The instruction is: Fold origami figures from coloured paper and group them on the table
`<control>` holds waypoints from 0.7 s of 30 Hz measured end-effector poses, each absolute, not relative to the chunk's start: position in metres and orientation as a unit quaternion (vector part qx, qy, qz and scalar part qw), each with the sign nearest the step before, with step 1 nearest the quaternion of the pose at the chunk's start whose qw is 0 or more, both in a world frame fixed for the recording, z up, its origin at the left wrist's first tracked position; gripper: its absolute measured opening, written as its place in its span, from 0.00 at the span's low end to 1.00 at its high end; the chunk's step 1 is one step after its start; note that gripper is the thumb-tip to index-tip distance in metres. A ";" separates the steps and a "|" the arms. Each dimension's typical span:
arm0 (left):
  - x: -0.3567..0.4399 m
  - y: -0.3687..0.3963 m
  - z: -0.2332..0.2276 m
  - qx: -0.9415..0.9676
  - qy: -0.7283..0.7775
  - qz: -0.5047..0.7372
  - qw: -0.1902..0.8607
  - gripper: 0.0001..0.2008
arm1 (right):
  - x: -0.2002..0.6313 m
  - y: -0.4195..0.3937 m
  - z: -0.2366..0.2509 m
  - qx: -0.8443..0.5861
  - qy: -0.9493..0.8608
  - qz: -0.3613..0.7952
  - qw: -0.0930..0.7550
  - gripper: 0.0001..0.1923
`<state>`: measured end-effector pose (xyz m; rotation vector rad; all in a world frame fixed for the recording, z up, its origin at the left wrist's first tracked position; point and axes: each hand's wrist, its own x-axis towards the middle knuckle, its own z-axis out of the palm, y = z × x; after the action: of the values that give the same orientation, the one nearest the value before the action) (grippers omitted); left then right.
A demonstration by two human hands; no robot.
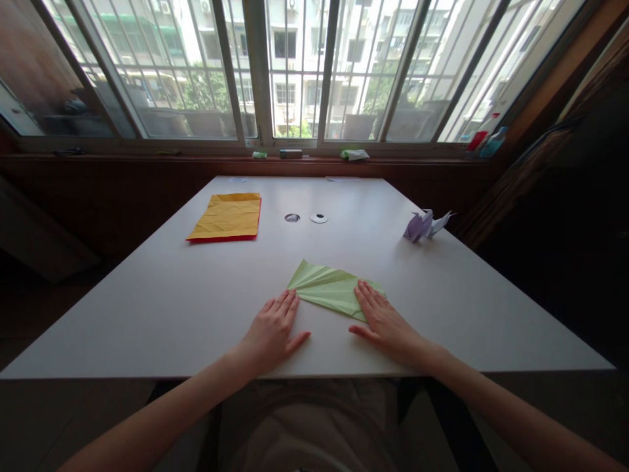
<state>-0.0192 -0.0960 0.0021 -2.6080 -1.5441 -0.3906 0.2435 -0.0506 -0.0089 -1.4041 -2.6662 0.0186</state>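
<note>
A light green sheet of folded paper [327, 285], marked with fan-like creases, lies flat on the white table [196, 314] in front of me. My left hand [275, 326] rests palm down, its fingertips on the paper's left corner and its thumb out on the tabletop. Across the right part of the paper lies my right hand [383, 318], fingers stretched out flat and thumb apart. That hand hides some of the paper's right end. Neither hand grips anything.
A stack of yellow and red paper [228, 217] lies at the back left. Folded purple and white paper figures [425, 225] stand at the right. Two round inserts [318, 218] sit mid-table. Small packets [354, 155] lie on the windowsill behind.
</note>
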 end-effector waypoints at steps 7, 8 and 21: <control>-0.019 -0.097 0.003 -0.855 -0.500 -0.132 0.047 0.29 | 0.268 -0.042 -0.013 -0.478 -0.875 -0.010 0.075 0.40; -0.019 -0.097 0.003 -0.855 -0.498 -0.133 0.048 0.29 | 0.270 -0.042 -0.012 -0.479 -0.875 -0.011 0.074 0.39; -0.025 -0.049 0.028 -0.881 -0.454 -0.132 0.008 0.07 | 0.235 -0.019 0.029 -0.388 -0.897 -0.023 0.212 0.12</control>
<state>-0.0247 -0.0490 0.0276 -2.7540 -1.4199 -0.4140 0.2348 -0.0193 0.0293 -1.0770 -2.4913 -0.0644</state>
